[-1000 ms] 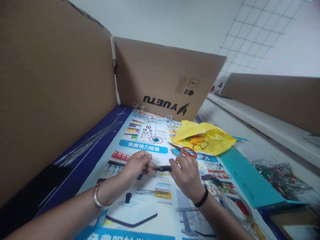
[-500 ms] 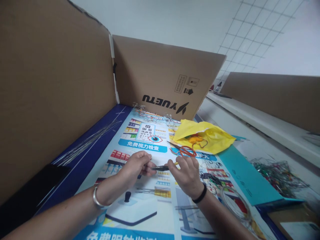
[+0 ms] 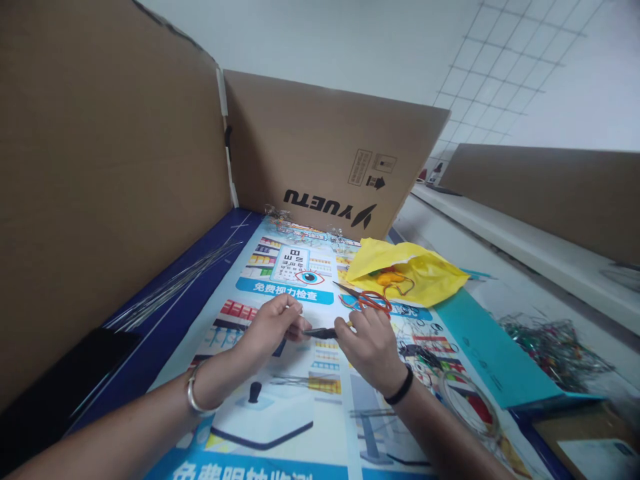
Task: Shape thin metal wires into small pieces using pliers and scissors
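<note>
My right hand (image 3: 367, 350) is wrapped round a pair of needle-nose pliers (image 3: 321, 333). Their dark, slim jaws point left, and a bit of yellow handle shows by the thumb. Facing it, my left hand (image 3: 280, 323) is closed in a pinch at the tip of the jaws; whatever small piece is between its fingers is too fine to make out. Just beyond my right hand lie orange-handled scissors (image 3: 373, 301), blades toward the upper left. They rest against an opened yellow bag (image 3: 430, 277) with orange and red items inside.
A printed poster (image 3: 260, 407) covers the table. Long thin wires (image 3: 180, 287) lie at left beside a black object (image 3: 100, 363). Wire coils (image 3: 467, 407) sit near my right forearm, with a tangled wire pile (image 3: 555, 353) farther right. Cardboard panels (image 3: 320, 147) wall the left and back.
My right hand has tilted slightly, and less of the yellow handle shows. The left hand stays at the tip of the pliers almost unmoved.
</note>
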